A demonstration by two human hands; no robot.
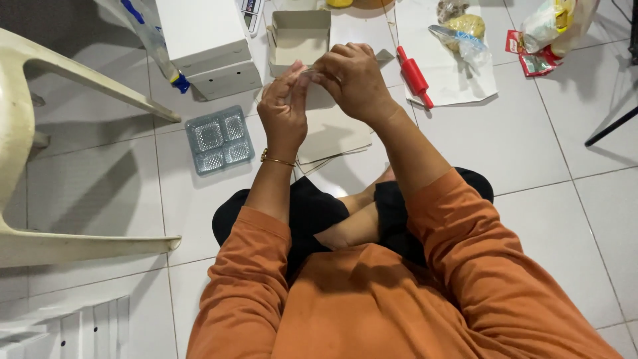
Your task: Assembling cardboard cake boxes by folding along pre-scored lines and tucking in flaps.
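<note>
1. Both hands meet over the tiled floor (545,153), pinching a small clear plastic piece (310,72) between them.
2. Left hand (284,110) grips from below-left; right hand (352,76) closes on it from above-right.
3. Open cardboard box (300,36) lies just beyond.

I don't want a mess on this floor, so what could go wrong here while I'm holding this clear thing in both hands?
The left hand and right hand pinch a small clear piece by the fingertips, so it could slip and fall onto the flat cardboard below. The red rolling pin lies loose just beside the right forearm and might be knocked and roll. The clear tray sits on the floor near the left knee and could be crushed if a leg shifts.
</note>
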